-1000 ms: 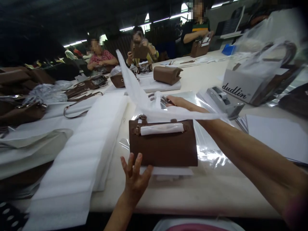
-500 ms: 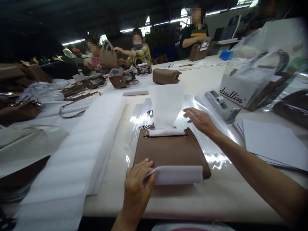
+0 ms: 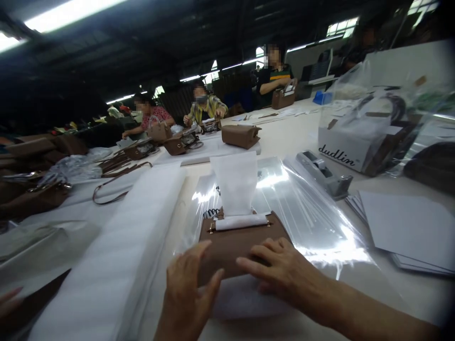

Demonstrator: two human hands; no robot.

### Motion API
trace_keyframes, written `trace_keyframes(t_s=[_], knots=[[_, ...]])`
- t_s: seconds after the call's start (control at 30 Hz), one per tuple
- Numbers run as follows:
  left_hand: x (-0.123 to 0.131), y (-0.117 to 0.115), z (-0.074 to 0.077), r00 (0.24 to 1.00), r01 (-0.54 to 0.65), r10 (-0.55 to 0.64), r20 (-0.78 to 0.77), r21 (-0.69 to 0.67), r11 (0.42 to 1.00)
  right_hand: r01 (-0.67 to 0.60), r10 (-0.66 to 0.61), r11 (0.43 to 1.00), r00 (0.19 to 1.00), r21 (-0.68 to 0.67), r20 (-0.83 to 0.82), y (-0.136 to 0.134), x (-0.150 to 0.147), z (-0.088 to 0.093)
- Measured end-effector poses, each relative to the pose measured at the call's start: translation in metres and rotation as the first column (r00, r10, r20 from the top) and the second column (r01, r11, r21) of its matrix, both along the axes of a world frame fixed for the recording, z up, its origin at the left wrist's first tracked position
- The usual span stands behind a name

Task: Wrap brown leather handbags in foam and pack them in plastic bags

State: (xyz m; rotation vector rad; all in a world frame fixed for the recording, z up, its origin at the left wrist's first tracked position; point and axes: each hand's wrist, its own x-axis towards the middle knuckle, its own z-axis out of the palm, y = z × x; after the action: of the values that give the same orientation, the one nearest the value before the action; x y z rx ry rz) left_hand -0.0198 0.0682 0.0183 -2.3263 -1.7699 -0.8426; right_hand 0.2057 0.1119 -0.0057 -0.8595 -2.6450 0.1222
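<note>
A brown handbag (image 3: 227, 255) lies flat on the table in front of me. White wrapping (image 3: 245, 221) covers its top edge between two gold-coloured fittings, and a white sheet (image 3: 234, 184) sticks out beyond it. At the bag's near end is a blurred piece of white foam sheet (image 3: 245, 298). My left hand (image 3: 188, 284) is at the bag's near left corner, thumb and fingers apart. Over the near right part of the bag reaches my right hand (image 3: 277, 267), its fingers spread and partly hiding the foam. Whether either hand presses on the bag, I cannot tell.
Clear plastic sheets (image 3: 316, 222) lie under and right of the bag. A tape dispenser (image 3: 325, 175), white cards (image 3: 408, 227) and a plastic-wrapped bag (image 3: 377, 137) stand right. Long foam sheets (image 3: 117, 246) lie left. Co-workers sit across the table; another hand (image 3: 9, 296) shows at the left edge.
My right hand has come from beside the upright white sheet down to the bag's near part. My left hand has let go of the foam and its fingers have spread. The view has tilted up.
</note>
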Motion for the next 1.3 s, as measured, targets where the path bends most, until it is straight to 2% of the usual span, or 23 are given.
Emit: trace_keyframes(t_s=[0.07,0.13,0.2,0.23,0.3,0.33,0.4,0.47,0.6,0.7,0.77,0.83,0.9,0.97,1.03,1.1,1.13,1.2,1.23,1.3], knots=[[0.008,0.048,0.035,0.998,0.005,0.004,-0.06,0.14,0.99,-0.015,0.013,0.998,0.999,0.056,0.03,-0.001,-0.001,0.001],[0.024,0.105,0.067,0.986,0.024,0.007,-0.169,0.181,0.983,-0.016,0.014,0.987,1.0,0.157,0.017,-0.004,-0.005,0.002],[0.043,0.159,0.09,0.951,0.117,-0.087,-0.297,0.084,0.99,0.002,0.018,0.951,0.998,0.31,-0.064,-0.008,-0.011,0.0],[0.051,0.18,0.097,0.917,0.173,-0.174,-0.358,-0.034,0.984,0.024,0.028,0.921,0.992,0.39,-0.126,-0.011,-0.014,-0.001],[0.065,0.207,0.103,0.855,0.232,-0.307,-0.418,-0.222,0.947,0.057,0.055,0.871,0.976,0.488,-0.212,-0.015,-0.02,-0.007],[0.069,0.212,0.103,0.836,0.24,-0.341,-0.43,-0.274,0.932,0.063,0.065,0.861,0.971,0.504,-0.232,-0.017,-0.021,-0.01],[0.072,0.207,0.1,0.828,0.252,-0.36,-0.431,-0.287,0.924,0.032,0.089,0.866,0.972,0.5,-0.217,-0.018,-0.02,-0.019],[0.073,0.188,0.096,0.826,0.295,-0.388,-0.408,-0.273,0.916,0.005,0.094,0.879,0.979,0.477,-0.183,-0.019,-0.016,-0.027],[0.075,0.128,0.083,0.798,0.399,-0.515,-0.313,-0.365,0.841,0.02,0.049,0.902,0.988,0.432,-0.147,-0.023,-0.008,-0.038],[0.076,0.082,0.063,0.765,0.462,-0.596,-0.243,-0.438,0.771,0.032,0.033,0.945,0.98,0.325,-0.194,-0.028,-0.01,-0.036],[0.073,0.057,0.043,0.772,0.533,-0.611,-0.176,-0.346,0.772,0.024,0.039,0.971,0.966,0.24,-0.256,-0.032,-0.013,-0.036],[0.069,0.039,0.018,0.79,0.578,-0.6,-0.126,-0.171,0.798,0.023,0.043,0.979,0.948,0.202,-0.315,-0.033,-0.017,-0.039],[0.066,0.029,-0.008,0.824,0.558,-0.558,-0.1,-0.021,0.829,0.029,0.035,0.981,0.948,0.194,-0.316,-0.031,-0.018,-0.044],[0.066,0.024,-0.029,0.871,0.49,-0.487,-0.059,0.042,0.871,-0.018,0.057,0.987,0.968,0.158,-0.245,-0.025,-0.015,-0.046],[0.068,0.024,-0.04,0.909,0.417,-0.417,-0.003,0.027,0.909,-0.099,0.117,0.99,0.972,0.1,-0.206,-0.016,-0.007,-0.042],[0.071,0.025,-0.043,0.92,0.392,-0.392,0.023,-0.007,0.92,-0.146,0.153,0.988,0.958,0.046,-0.241,-0.01,0.006,-0.034],[0.072,0.025,-0.042,0.919,0.393,-0.393,0.022,-0.017,0.919,-0.124,0.122,0.992,0.955,0.011,-0.271,-0.009,0.012,-0.03],[0.072,0.024,-0.04,0.915,0.403,-0.403,-0.002,-0.004,0.915,-0.013,-0.022,0.995,0.941,-0.1,-0.339,-0.011,0.025,-0.025],[0.072,0.023,-0.039,0.913,0.408,-0.407,-0.027,0.02,0.913,0.054,-0.12,0.982,0.92,-0.181,-0.374,-0.014,0.029,-0.024],[0.069,0.021,-0.04,0.907,0.418,-0.411,-0.097,0.083,0.905,0.159,-0.318,0.915,0.849,-0.371,-0.422,-0.02,0.033,-0.024]])
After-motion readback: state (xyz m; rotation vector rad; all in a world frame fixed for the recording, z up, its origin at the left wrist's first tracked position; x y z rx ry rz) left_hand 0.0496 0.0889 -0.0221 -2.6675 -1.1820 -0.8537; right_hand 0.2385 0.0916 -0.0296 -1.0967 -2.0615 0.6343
